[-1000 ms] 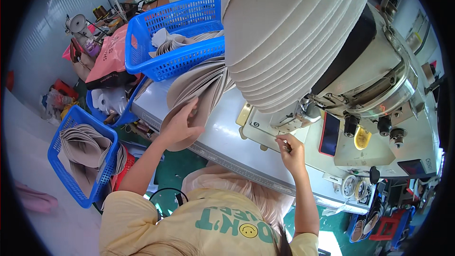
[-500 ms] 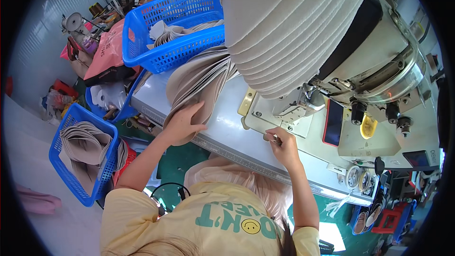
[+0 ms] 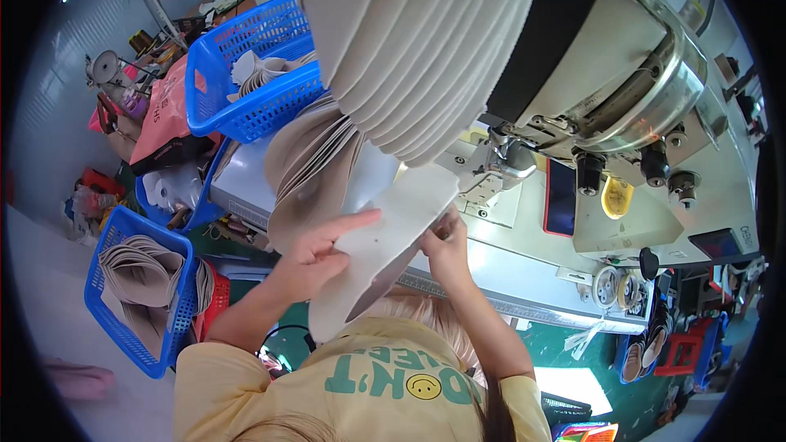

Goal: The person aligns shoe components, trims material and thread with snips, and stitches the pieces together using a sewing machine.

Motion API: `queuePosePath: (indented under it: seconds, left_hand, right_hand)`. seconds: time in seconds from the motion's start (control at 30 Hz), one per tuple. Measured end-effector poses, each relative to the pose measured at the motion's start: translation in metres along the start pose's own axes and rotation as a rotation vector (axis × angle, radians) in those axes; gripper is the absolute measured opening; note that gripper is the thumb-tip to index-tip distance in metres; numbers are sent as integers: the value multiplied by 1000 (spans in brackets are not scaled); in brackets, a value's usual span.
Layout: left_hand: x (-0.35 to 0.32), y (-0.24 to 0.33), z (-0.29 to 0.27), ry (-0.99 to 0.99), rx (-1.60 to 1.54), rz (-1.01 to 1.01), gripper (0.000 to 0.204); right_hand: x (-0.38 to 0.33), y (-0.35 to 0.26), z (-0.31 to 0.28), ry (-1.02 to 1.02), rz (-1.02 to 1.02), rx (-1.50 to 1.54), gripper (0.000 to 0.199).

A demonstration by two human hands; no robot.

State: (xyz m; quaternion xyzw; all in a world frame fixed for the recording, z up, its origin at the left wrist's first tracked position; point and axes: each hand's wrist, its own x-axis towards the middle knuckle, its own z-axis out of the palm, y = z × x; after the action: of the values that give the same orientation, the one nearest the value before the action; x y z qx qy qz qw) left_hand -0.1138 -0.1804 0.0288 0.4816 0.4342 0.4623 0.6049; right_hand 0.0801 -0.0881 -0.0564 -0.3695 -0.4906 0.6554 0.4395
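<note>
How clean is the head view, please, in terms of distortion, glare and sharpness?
Head view: strong fisheye, so the table edge bows and black fills the corners; daylight is bright and even, with glare on the sewing machine; the hat brims up close look soft; both hands, left hand and right hand, and the fabric piece are fairly sharp.

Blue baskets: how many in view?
3, maybe more hidden. One basket on the table, upper left; one on the floor, lower left, full of beige pieces; one, partly hidden, under the table edge between them.
</note>
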Motion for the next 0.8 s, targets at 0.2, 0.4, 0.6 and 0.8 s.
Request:
queuePosePath:
  seconds: [0.2, 0.4, 0.6, 0.8]
  left_hand:
    - [36, -45, 23, 243, 998, 463, 50]
    - [90, -53, 93, 201, 627, 831, 47]
    - [120, -42, 87, 88, 525, 554, 11]
    - [132, -34, 75, -112, 207, 120, 12]
  right_hand:
    - [-4, -2, -25, 323, -506, -203, 42]
    - [-22, -19, -37, 227, -723, -345, 51]
    - [-28, -71, -82, 243, -606, -789, 24]
    - [-14, -75, -93, 73, -369, -627, 14]
